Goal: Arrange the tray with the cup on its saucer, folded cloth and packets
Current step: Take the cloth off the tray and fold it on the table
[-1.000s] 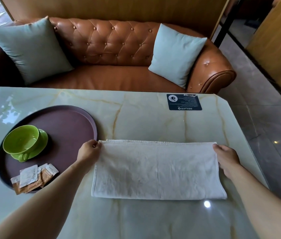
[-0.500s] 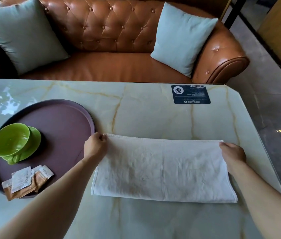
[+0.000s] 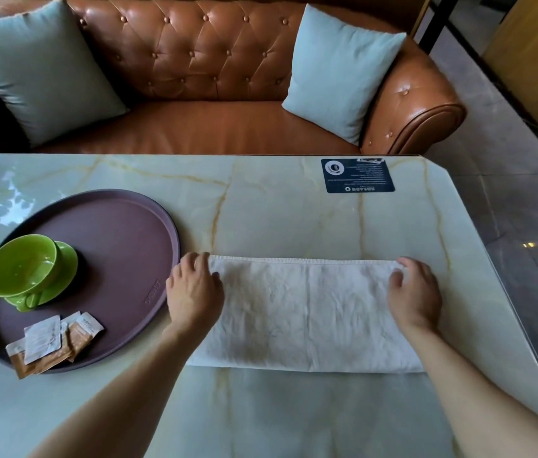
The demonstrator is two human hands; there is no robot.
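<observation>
My left hand [image 3: 195,292] and right hand [image 3: 415,294] lay flat, fingers loosely spread, on the ends of the white folded cloth [image 3: 307,314] beside the round maroon tray [image 3: 122,233]; the glossy marble table [image 3: 277,209] risked letting its layers slide and skew.

Across my marble counter [image 3: 294,219] I see a brown tufted leather sofa [image 3: 208,61] with two pale blue cushions [image 3: 36,67], one at each end. A dark card [image 3: 357,175] lies on the counter's far right corner.
</observation>
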